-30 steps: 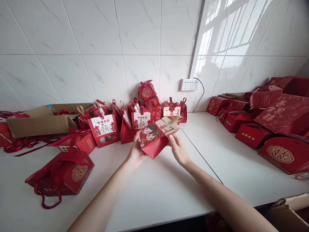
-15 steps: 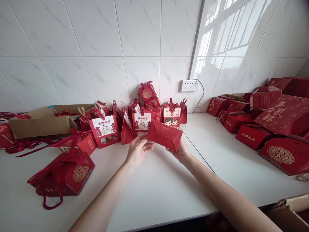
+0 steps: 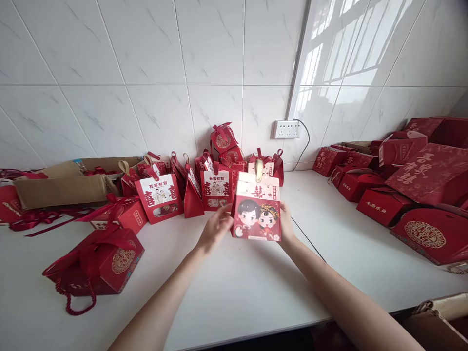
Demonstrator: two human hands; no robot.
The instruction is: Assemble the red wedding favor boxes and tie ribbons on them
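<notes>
A red-and-cream gift box (image 3: pixel 256 214) with two cartoon figures on its front faces me, held above the white table and slightly blurred. My right hand (image 3: pixel 287 226) grips its right side, with most of the fingers hidden behind it. At the box's left edge is my left hand (image 3: pixel 216 228), its fingers loosely curved against the side and a little smeared. A pale ribbon loop (image 3: pixel 259 170) stands up from the top of the box. Just behind are a gift box with a white label (image 3: pixel 216 187) and a red tent-shaped box (image 3: pixel 192 195).
Left of my hands stand a larger windowed box (image 3: pixel 159 199), a ribboned box with a rope handle (image 3: pixel 98 263) and an open cardboard carton (image 3: pixel 64 191). Red boxes (image 3: pixel 420 234) pile up at the right. A power socket (image 3: pixel 287 129) is on the tiled wall.
The gift box has turned from showing its red base to showing its printed front, upright. It sits a little lower and further right. My left fingers have shifted along its left edge.
</notes>
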